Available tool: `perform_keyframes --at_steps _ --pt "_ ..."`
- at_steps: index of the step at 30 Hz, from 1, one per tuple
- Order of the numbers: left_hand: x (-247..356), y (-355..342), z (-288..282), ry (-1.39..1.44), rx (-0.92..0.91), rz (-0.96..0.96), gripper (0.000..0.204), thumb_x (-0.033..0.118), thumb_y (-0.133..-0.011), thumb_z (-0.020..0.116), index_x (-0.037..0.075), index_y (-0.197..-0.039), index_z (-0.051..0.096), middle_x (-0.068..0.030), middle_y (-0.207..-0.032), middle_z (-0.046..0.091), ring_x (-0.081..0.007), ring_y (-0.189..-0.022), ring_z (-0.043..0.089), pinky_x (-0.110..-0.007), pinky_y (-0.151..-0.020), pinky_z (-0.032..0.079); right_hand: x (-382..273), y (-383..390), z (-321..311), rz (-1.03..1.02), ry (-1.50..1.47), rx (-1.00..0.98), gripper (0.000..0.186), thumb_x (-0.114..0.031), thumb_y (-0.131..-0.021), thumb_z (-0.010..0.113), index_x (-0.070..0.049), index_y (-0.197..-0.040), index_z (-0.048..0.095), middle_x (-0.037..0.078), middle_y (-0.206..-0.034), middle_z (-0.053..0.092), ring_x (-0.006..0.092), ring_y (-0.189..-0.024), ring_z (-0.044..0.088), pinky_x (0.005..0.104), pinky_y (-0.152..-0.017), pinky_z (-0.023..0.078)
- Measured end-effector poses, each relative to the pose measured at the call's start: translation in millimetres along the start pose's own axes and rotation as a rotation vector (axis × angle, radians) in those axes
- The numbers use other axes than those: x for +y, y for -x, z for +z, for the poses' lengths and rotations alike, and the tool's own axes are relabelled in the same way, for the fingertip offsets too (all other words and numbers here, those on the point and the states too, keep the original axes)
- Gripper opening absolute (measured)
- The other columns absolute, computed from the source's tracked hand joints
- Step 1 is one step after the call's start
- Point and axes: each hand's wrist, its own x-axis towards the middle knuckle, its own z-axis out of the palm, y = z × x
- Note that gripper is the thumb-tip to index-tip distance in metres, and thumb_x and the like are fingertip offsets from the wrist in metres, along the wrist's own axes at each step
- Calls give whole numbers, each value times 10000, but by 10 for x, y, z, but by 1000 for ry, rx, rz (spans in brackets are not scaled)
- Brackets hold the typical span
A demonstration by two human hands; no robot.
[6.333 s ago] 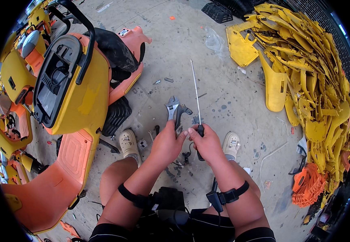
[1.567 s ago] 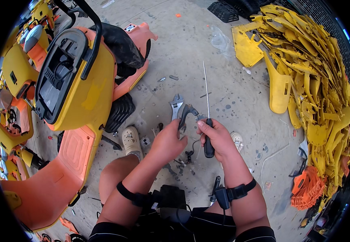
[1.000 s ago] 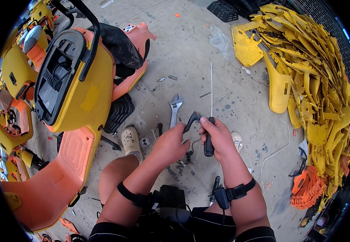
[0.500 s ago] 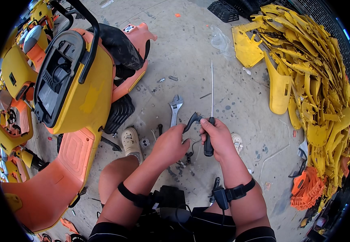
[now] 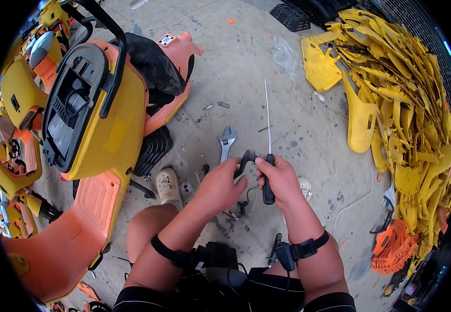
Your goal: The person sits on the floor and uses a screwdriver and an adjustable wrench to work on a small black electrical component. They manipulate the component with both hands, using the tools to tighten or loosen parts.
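My left hand (image 5: 224, 183) is curled around a curved black part (image 5: 245, 159), held low over the floor. An adjustable wrench (image 5: 226, 141) points away from me just beyond it, its lower end behind my fingers; I cannot tell whether it is gripped too. My right hand (image 5: 280, 179) grips the black-handled screwdriver (image 5: 268, 193), its long thin shaft pointing forward. My right thumb is at or very near the end of the black part. Small dark parts and a wire (image 5: 242, 208) lie below, between my cream shoes (image 5: 168, 188).
A yellow and salmon scooter body (image 5: 108, 125) with black handle stands close at left, more behind it. A tall pile of yellow panels (image 5: 405, 104) fills the right, orange pieces (image 5: 392, 244) at its lower end. A plastic bag (image 5: 285, 57) and black grates (image 5: 290, 18) lie ahead.
Since the earlier frames, more of the wrench handle has come out from my left fingers, and the black part has turned. The screwdriver shaft now leans slightly more leftward than half a second ago.
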Motion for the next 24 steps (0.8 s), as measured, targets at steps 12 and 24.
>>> perform_keyframes --at_steps 12,24 --pt "113 -355 -199 68 -11 -54 480 245 -973 699 -40 -1334 564 -213 -988 738 -352 -903 735 -428 -798 564 -270 -240 60 44 3 -42 217 -223 -1008 696 -13 -1016 643 34 -796 635 107 -605 567 274 -563 482" --pt "191 -462 -310 56 8 -77 463 277 -968 668 -32 -1298 567 -234 -907 726 -419 -866 719 -484 -760 552 -375 -370 91 113 -63 -76 217 -262 -1019 689 -68 -1035 593 19 -815 631 111 -637 571 306 -596 508"
